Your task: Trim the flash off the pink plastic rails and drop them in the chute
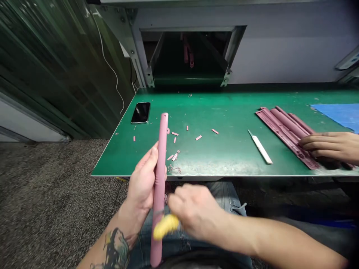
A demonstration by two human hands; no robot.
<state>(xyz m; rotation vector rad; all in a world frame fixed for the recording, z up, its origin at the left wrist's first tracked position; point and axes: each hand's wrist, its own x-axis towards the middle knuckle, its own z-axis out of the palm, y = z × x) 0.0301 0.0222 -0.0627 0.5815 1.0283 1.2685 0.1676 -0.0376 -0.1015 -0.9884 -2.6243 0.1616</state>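
My left hand (pixel 144 179) is wrapped round a long, narrow pink plastic piece (pixel 160 175), held nearly upright in front of the table edge. It has a small hole at its top end and a little loop on its right side. Closed in a fist, my right hand (pixel 193 209) grips a tool with a yellow handle (pixel 166 226), blurred by motion. The handle crosses in front of the lower part of the pink piece. A blade cannot be clearly made out. Small pink scraps (pixel 175 155) and curled shavings lie on the green table beyond my hands.
A phone (pixel 140 113) lies at the table's left. To the right are a white-handled knife (pixel 262 149) and a pile of pink pieces (pixel 286 127), with another person's hand (pixel 331 146) on it. A conveyor belt (pixel 192 74) holding pink pieces runs through the wall opening.
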